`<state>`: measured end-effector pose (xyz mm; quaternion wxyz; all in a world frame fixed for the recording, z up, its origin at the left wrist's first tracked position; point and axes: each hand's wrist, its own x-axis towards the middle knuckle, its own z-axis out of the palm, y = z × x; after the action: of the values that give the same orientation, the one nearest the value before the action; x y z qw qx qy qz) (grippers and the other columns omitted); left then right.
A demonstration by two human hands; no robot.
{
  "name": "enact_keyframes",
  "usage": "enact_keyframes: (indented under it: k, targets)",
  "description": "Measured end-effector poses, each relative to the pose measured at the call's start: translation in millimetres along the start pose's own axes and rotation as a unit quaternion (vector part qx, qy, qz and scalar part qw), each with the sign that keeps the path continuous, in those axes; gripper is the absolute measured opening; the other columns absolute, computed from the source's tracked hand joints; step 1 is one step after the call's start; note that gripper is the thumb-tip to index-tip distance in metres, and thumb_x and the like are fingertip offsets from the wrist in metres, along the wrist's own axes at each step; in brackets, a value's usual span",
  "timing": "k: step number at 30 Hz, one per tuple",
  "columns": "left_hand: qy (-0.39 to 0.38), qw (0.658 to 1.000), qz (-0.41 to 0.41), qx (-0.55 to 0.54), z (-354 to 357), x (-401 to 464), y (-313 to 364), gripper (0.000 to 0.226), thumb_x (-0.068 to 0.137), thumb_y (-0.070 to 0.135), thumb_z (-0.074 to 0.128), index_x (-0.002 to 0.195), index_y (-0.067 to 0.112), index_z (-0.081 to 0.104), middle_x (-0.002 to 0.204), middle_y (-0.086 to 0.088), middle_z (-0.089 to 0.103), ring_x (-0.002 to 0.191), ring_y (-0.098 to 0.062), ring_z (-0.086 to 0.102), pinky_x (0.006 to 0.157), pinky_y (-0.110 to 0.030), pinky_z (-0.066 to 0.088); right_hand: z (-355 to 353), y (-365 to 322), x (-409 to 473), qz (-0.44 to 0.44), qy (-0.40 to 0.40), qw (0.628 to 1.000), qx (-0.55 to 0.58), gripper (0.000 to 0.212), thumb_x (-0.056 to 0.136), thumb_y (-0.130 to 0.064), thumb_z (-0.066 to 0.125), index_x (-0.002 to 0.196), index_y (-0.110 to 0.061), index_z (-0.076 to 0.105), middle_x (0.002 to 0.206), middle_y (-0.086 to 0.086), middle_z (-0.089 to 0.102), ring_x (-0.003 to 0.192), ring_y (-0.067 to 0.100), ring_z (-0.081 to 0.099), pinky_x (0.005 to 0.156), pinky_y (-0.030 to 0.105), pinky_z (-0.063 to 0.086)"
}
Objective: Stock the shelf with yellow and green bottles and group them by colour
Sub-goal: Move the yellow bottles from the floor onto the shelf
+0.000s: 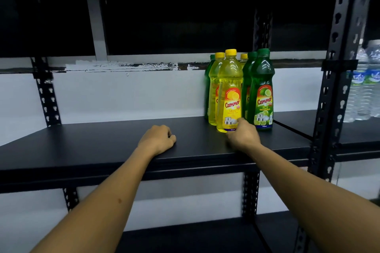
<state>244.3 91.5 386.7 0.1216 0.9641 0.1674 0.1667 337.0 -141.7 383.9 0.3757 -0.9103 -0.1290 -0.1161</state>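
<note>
Right hand (242, 134): mine, reaching to the foot of the front yellow bottle (229, 92); fingertips touch its lower label, fingers bent toward it. Whether they close round the bottle I cannot tell, since the back of the hand hides them.

Left hand (159, 136): mine, resting knuckles-up on the black shelf (102, 146), fingers loosely curled under, holding nothing, well apart from the bottles.

Front yellow bottle: upright, yellow cap, red and yellow "Cammer" lemon label, standing nearest the shelf's front edge among the cluster.

Second yellow bottle (213, 88): upright, just behind and to the left of the front one, touching or nearly so.

Third yellow bottle (244, 58): only cap and shoulder visible, behind the front yellow bottle.

Front green bottle (262, 90): upright, green cap, "Cammer" lime label, just beside the front yellow bottle on its right.

Second green bottle (247, 80): upright, behind the front green one, between it and the yellow bottles.

Third green bottle (208, 88): at the far left rear of the cluster, mostly hidden by the second yellow bottle.

Cluster position: right end of the shelf, near the wall, colours intermixed.

Water bottles (365, 82): clear, with blue and green labels, on the neighbouring shelf bay past the black slotted upright (333, 63).
</note>
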Motion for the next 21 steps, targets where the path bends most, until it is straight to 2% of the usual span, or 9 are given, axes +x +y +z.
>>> enact_keyframes:
  k: [2, 4, 6, 8, 9, 11, 13, 18, 21]
  targets:
    - [0.035, 0.999, 0.009, 0.019, -1, -22, 7, 0.034, 0.094, 0.032, 0.046, 0.098, 0.007, 0.069, 0.094, -0.012, 0.070, 0.082, -0.029, 0.065, 0.075, -0.042, 0.056, 2, -2, -24, -0.065, -0.003, 0.994, -0.083, 0.032, 0.091, -0.028, 0.054, 0.121, -0.015, 0.059, 0.108, 0.012, 0.068, 0.097, 0.032, 0.062, 0.077, 0.036, 0.049]
    - [0.108, 0.993, 0.034, 0.025, 6, -54, 13, 0.033, 0.093, 0.030, 0.042, 0.086, 0.009, 0.067, 0.084, -0.011, 0.070, 0.076, -0.031, 0.064, 0.066, -0.038, 0.052, 11, 1, -54, -0.140, 0.050, 0.982, -0.116, 0.023, 0.095, -0.028, 0.046, 0.097, -0.017, 0.066, 0.096, 0.010, 0.070, 0.089, 0.032, 0.062, 0.070, 0.034, 0.041]
    - [0.199, 0.975, 0.088, 0.051, 26, -88, 14, 0.035, 0.095, 0.031, 0.035, 0.088, 0.017, 0.066, 0.089, -0.006, 0.070, 0.086, -0.029, 0.064, 0.075, -0.036, 0.046, 25, 12, -83, -0.226, 0.113, 0.964, -0.086, 0.027, 0.096, -0.025, 0.043, 0.089, -0.014, 0.067, 0.097, 0.008, 0.071, 0.097, 0.031, 0.063, 0.083, 0.035, 0.039]
    - [0.266, 0.950, 0.136, 0.087, 52, -117, 13, 0.042, 0.091, 0.034, 0.039, 0.116, 0.014, 0.066, 0.119, -0.007, 0.066, 0.115, -0.027, 0.059, 0.100, -0.042, 0.041, 43, 29, -103, -0.278, 0.137, 0.948, -0.074, 0.036, 0.093, -0.027, 0.048, 0.119, -0.008, 0.065, 0.130, 0.011, 0.062, 0.129, 0.030, 0.051, 0.109, 0.041, 0.031]
    - [0.281, 0.944, 0.150, 0.088, 67, -127, 11, 0.051, 0.088, 0.034, 0.046, 0.131, 0.010, 0.058, 0.136, -0.010, 0.057, 0.130, -0.029, 0.050, 0.109, -0.048, 0.035, 53, 38, -111, -0.286, 0.126, 0.947, -0.080, 0.048, 0.092, -0.028, 0.052, 0.135, -0.007, 0.055, 0.148, 0.012, 0.046, 0.142, 0.030, 0.035, 0.116, 0.043, 0.025]
    - [0.273, 0.947, 0.157, 0.062, 93, -145, 8, 0.065, 0.084, 0.030, 0.055, 0.144, 0.007, 0.044, 0.155, -0.015, 0.033, 0.147, -0.032, 0.025, 0.116, -0.054, 0.025, 70, 55, -128, -0.307, 0.093, 0.945, -0.067, 0.062, 0.090, -0.023, 0.060, 0.147, -0.008, 0.039, 0.162, 0.013, 0.017, 0.151, 0.029, 0.009, 0.118, 0.044, 0.021]
    - [0.249, 0.956, 0.153, 0.018, 119, -162, 10, 0.063, 0.085, 0.023, 0.058, 0.143, 0.006, 0.043, 0.159, -0.016, 0.024, 0.149, -0.030, 0.015, 0.116, -0.052, 0.023, 87, 73, -147, -0.327, 0.064, 0.942, -0.044, 0.060, 0.089, -0.015, 0.063, 0.145, -0.009, 0.043, 0.162, 0.015, 0.012, 0.151, 0.032, 0.009, 0.115, 0.046, 0.028]
    - [0.107, 0.986, 0.118, -0.056, 210, -209, -3, 0.035, 0.083, 0.016, 0.060, 0.116, 0.007, 0.068, 0.130, -0.010, 0.063, 0.127, -0.025, 0.056, 0.103, -0.037, 0.045, 129, 123, -196, -0.216, -0.117, 0.968, -0.052, 0.048, 0.096, -0.015, 0.052, 0.143, -0.014, 0.046, 0.157, 0.007, 0.032, 0.146, 0.023, 0.028, 0.111, 0.035, 0.035]
    - [-0.017, 0.996, 0.019, -0.090, 253, -237, -16, 0.027, 0.089, 0.018, 0.056, 0.112, 0.013, 0.070, 0.116, -0.002, 0.069, 0.108, -0.021, 0.065, 0.088, -0.029, 0.050, 157, 168, -219, -0.135, -0.199, 0.969, -0.053, 0.041, 0.094, -0.011, 0.053, 0.135, -0.011, 0.056, 0.141, 0.009, 0.054, 0.131, 0.023, 0.050, 0.103, 0.033, 0.043]
